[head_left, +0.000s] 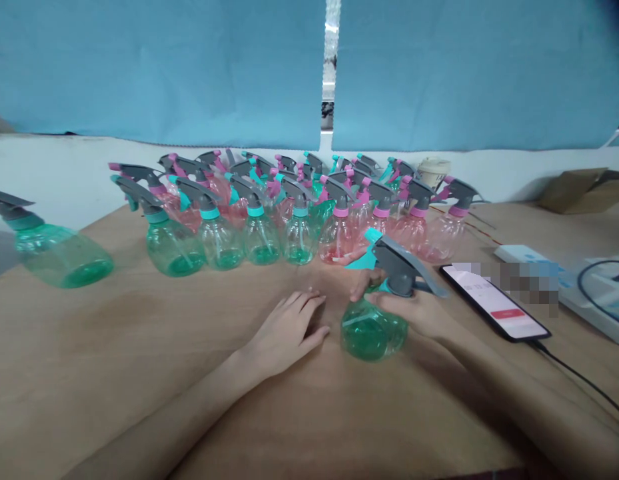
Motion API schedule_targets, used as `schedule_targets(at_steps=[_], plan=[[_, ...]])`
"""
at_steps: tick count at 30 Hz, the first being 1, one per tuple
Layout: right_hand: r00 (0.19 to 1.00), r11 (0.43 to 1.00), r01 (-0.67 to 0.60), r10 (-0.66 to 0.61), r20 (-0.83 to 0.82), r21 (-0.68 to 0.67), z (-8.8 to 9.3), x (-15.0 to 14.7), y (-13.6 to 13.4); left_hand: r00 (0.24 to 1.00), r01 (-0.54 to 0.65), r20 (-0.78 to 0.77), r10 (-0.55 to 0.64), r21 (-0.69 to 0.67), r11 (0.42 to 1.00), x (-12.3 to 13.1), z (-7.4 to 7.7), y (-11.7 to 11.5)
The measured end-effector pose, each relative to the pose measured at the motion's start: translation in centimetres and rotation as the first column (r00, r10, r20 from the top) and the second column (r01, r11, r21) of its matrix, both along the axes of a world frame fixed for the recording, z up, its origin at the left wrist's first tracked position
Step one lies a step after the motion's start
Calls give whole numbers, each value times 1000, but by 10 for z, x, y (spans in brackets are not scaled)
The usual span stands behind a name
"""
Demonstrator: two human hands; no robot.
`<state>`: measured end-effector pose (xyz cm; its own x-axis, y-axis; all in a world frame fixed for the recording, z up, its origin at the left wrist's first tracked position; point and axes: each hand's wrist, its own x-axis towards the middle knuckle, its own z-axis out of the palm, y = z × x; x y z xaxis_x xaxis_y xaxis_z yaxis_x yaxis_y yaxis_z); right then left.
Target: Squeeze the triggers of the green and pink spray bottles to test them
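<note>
My right hand (399, 303) is wrapped round the neck of a green spray bottle (372, 333) with a grey and turquoise trigger head. The bottle tilts slightly, and I cannot tell whether its base touches the table. To its left, my left hand (289, 330) lies flat on the wooden table (229, 427), fingers stretched out, holding nothing. Beyond both hands stand rows of spray bottles, green ones such as a bottle with a turquoise collar (263, 243) and pink ones such as a bottle with a pink collar (339, 233). The back rows are partly hidden.
A lone green spray bottle (62, 253) stands at the far left. On the right lie a phone (494, 300) with a black cable (579, 377) and a white box (584, 287). A cardboard box (579, 190) and a pale cup (434, 172) sit farther back, before a blue curtain (189, 73).
</note>
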<state>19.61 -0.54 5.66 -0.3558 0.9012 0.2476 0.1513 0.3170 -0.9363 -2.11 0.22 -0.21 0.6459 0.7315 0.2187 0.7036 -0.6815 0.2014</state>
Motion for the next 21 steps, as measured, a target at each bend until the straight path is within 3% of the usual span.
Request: schedule_targets(at_steps=[6, 13, 21], plan=[[1000, 999, 15, -15, -13, -35, 1, 0, -3, 1000, -1, 5, 1, 4, 1000, 0, -1, 0], [999, 999, 24, -23, -36, 25, 5, 0, -7, 1000, 0, 9, 0, 15, 1000, -1, -3, 2], [999, 999, 33, -33, 13, -16, -3, 0, -6, 1000, 7, 14, -8, 16, 1000, -1, -4, 2]])
